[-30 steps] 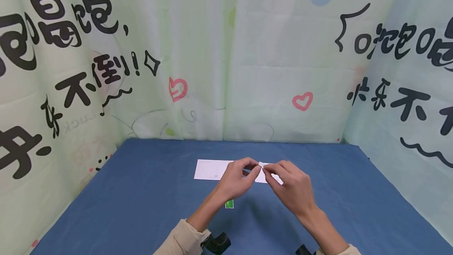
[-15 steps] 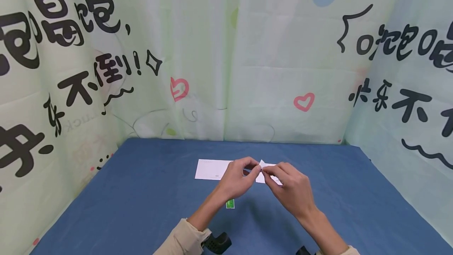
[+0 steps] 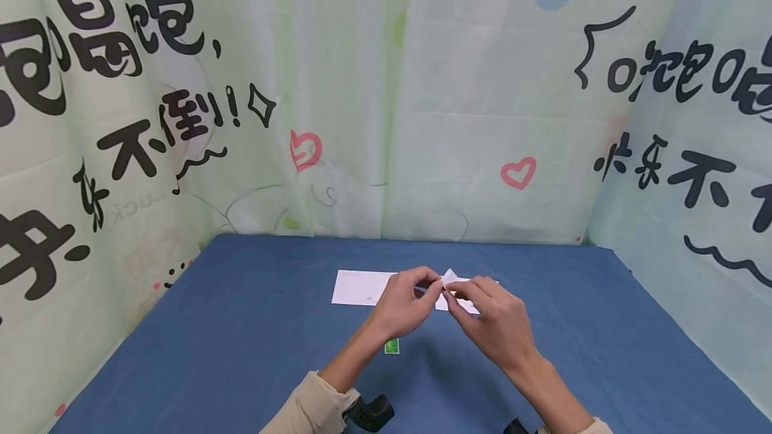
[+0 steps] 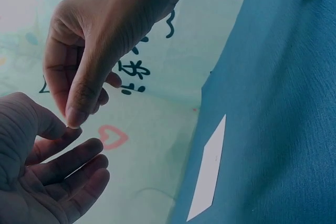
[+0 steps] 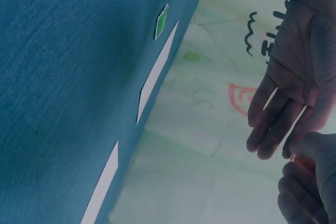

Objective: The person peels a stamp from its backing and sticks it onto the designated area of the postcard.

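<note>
Over the table, my left hand and right hand meet at their fingertips. Both pinch a small piece of white paper, whose pointed corner sticks up between them; the rest is hidden by the fingers. In the left wrist view, the right thumb and fingers come down onto the left thumb and index tips. The other left fingers spread loosely. Behind the hands lies a white paper rectangle with faint print. A second white sheet is partly covered by the right hand.
A small green stamp-like piece with a white border lies on the blue tablecloth, beside the left forearm. In the right wrist view, the two white sheets lie apart, end to end. Printed curtains enclose the table's back and sides.
The white paper corner between the fingertips has risen and shows more. My right fingertips have shifted slightly down and left, while the left hand has stayed almost still.
</note>
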Available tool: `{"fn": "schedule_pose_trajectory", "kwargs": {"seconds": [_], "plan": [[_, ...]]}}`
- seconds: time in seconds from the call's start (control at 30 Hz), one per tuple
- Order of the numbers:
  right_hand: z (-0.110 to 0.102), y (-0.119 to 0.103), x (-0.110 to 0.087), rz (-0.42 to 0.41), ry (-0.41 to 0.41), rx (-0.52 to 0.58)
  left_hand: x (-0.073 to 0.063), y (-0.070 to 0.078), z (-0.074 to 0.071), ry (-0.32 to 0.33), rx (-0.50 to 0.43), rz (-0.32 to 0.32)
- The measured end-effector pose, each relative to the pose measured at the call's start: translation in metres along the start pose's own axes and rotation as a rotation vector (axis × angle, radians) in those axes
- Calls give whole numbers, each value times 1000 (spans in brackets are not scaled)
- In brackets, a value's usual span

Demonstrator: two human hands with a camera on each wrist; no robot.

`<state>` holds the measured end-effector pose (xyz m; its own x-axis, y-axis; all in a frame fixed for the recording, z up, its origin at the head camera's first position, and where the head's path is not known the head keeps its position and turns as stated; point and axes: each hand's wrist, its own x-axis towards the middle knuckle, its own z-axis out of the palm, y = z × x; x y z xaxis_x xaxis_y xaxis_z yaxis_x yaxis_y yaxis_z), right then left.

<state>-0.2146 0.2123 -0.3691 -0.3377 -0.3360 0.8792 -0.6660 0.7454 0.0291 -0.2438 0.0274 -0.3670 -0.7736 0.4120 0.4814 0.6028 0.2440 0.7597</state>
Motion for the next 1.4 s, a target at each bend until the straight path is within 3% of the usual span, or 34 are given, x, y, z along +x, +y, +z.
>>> {"fn": "schedule_pose_trajectory", "kwargs": {"seconds": [0.13, 1.4], "plan": [[0, 0, 0, 5, -5, 2, 0, 1, 0, -3, -5, -27], [2, 1, -1, 13, 3, 24, -1, 5, 1, -45, -9, -36]]}}
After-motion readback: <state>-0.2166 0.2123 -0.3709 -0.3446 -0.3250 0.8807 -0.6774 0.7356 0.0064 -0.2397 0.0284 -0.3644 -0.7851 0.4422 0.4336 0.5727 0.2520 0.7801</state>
